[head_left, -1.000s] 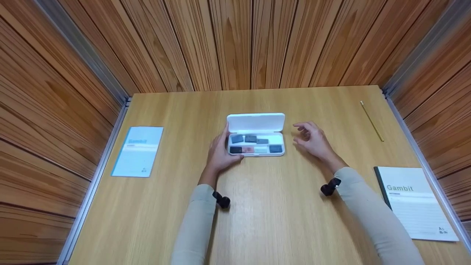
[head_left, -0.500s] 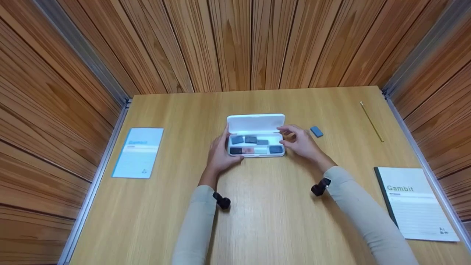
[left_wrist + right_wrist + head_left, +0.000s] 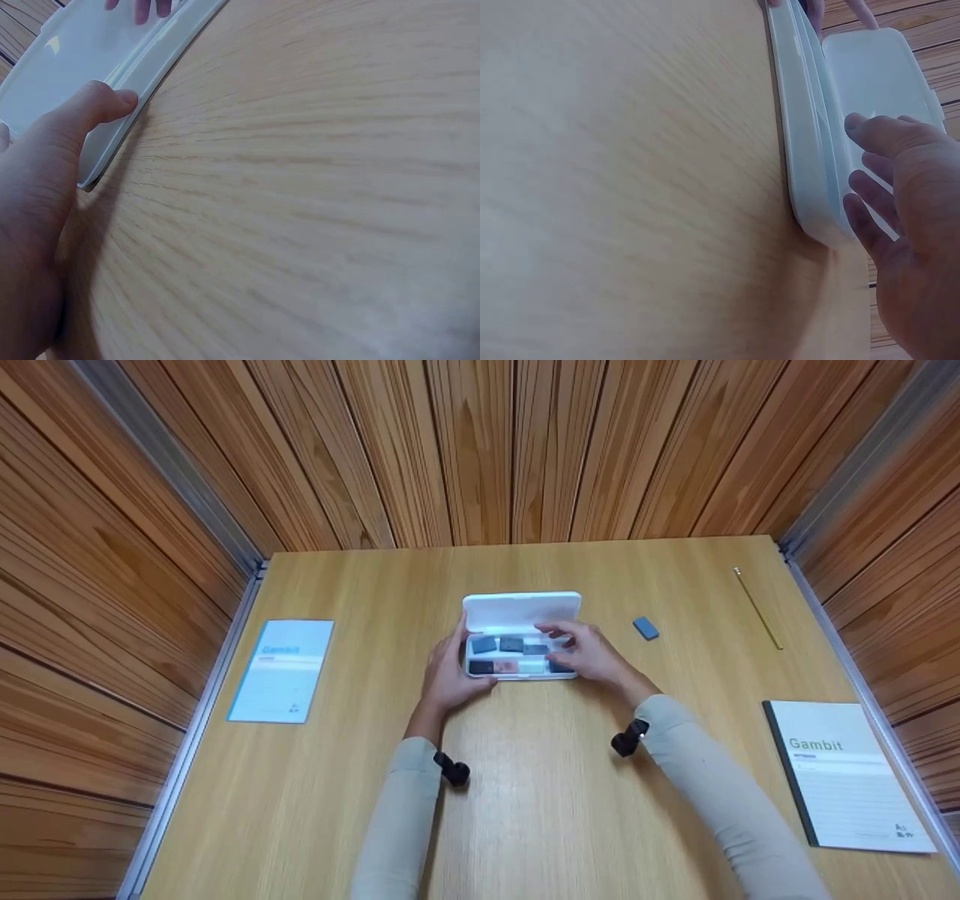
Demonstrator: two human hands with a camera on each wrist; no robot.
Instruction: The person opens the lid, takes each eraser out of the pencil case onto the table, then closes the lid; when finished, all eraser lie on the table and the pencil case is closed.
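Note:
A white pencil case [image 3: 517, 611] lies with its lid raised at the middle of the table. Small blocks that look like erasers sit in its base, among them a grey one [image 3: 511, 644], a black one [image 3: 481, 667] and a pink one [image 3: 506, 667]. My left hand [image 3: 448, 669] grips the case's left end, thumb along the front rim. Over the right part of the base hovers my right hand [image 3: 592, 654], fingers loosely bent and spread apart; the right wrist view shows nothing between them. That hand partly covers a dark block at the front right.
A blue eraser [image 3: 646, 628] lies right of the case. Farther right are a gold-coloured pencil [image 3: 759, 608] and a white notebook [image 3: 855, 780] with a dark spine. A light-blue notebook [image 3: 281, 670] lies at the left. Wood-panelled walls [image 3: 480, 450] enclose the table.
My right hand has moved left, from the table beside the case to over its right part. The blue eraser, earlier hidden behind that hand, now shows. My left hand has stayed put.

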